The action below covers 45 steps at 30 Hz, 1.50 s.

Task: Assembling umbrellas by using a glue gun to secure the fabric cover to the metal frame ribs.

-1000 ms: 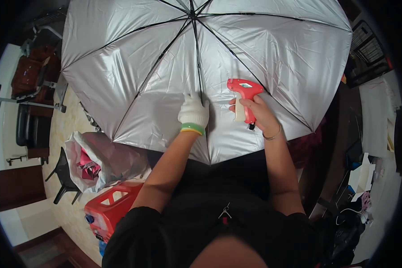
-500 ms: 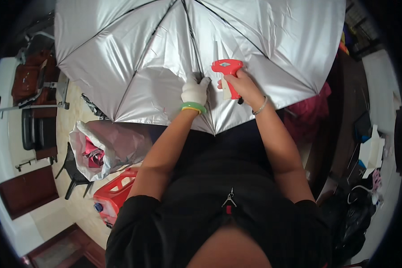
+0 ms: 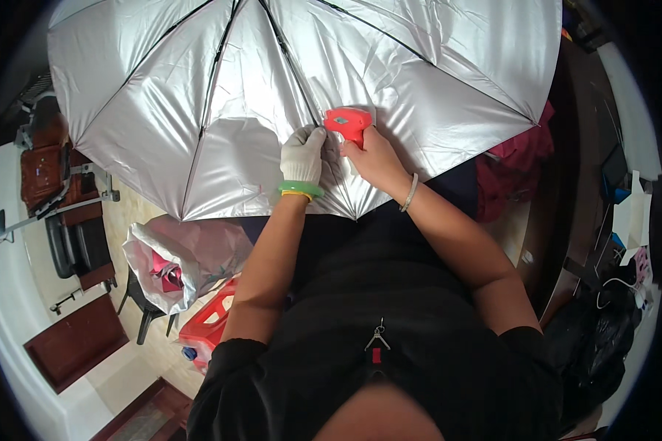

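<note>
An open umbrella (image 3: 221, 110) with a silver lining was spread across the upper part of the head view, its inner side turned up toward the person and its dark ribs (image 3: 290, 66) fanning out from a hub at the top edge. The left hand (image 3: 304, 153), covered by a white glove with a green and yellow cuff, was laid on the fabric beside one rib, fingers gathered down onto the cloth; whether a fold was pinched between them could not be told. The right hand (image 3: 375, 156), bare and with a thin bracelet at the wrist, was closed around the grip of a red gun-shaped tool (image 3: 348, 121), whose head was pressed near the same rib, just beside the gloved fingertips.

The canopy was judged light, thin and slippery, creasing easily and giving no firm hold of its own. The ribs were judged stiff yet slender and apt to bend, so the best hold was thought to be on the cloth right next to a rib. The tool looked rigid and light, well suited to its pistol grip.

Lower left, a crumpled plastic bag (image 3: 173, 253) and a red crate (image 3: 210, 323) lay on the floor.
</note>
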### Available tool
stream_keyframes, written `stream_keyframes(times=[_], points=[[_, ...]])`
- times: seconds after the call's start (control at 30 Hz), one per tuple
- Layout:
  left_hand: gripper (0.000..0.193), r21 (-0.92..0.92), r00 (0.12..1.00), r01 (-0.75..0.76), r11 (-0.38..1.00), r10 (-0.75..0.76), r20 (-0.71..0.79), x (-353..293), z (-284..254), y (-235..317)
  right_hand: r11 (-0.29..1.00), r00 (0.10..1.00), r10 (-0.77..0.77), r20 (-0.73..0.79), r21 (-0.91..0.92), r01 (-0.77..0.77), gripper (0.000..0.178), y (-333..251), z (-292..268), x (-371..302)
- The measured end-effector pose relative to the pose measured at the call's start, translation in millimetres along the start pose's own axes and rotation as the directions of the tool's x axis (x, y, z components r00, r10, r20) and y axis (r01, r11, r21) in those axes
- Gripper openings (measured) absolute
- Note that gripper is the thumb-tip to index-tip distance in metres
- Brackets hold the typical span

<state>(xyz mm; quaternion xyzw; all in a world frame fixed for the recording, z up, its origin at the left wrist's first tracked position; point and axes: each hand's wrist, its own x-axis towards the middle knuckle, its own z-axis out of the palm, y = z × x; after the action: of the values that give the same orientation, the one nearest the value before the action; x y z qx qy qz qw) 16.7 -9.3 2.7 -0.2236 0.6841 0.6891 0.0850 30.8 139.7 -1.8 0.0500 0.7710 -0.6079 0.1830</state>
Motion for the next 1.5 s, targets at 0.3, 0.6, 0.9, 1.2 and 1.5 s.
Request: stream_keyframes(times=[0.3, 0.6, 0.9, 1.2, 1.5], points=[[0.018, 0.077, 0.999, -0.033, 0.997, 0.03, 0.035, 2, -6, 1, 0.938, 0.996, -0.087, 0.037, 0.34, 0.069, 0.025, 7, -4, 6], [0.017, 0.033, 0.994, -0.007, 0.999, 0.003, 0.11, 5, -11, -2, 0.9, 0.984, 0.009, 0.176, 0.428, -0.085, 0.027, -6, -13, 7], [0.017, 0.01, 0.992, 0.011, 1.0, -0.012, 0.126, 7, -13, -5, 0.884, 0.976, 0.006, 0.22, 0.455, -0.108, 0.029, -8, -14, 7], [0.02, 0.024, 0.978, -0.032, 0.999, 0.026, 0.208, 3, -11, 0, 0.85, 0.95, 0.024, 0.31, 0.495, -0.183, 0.023, -4, -9, 13], [0.046, 0.923, 0.955, -0.027, 0.383, 0.284, -0.089, 3, 7, 40, 0.662, 0.904, -0.067, 0.423, 0.697, -0.277, 0.036, -39, -60, -12]])
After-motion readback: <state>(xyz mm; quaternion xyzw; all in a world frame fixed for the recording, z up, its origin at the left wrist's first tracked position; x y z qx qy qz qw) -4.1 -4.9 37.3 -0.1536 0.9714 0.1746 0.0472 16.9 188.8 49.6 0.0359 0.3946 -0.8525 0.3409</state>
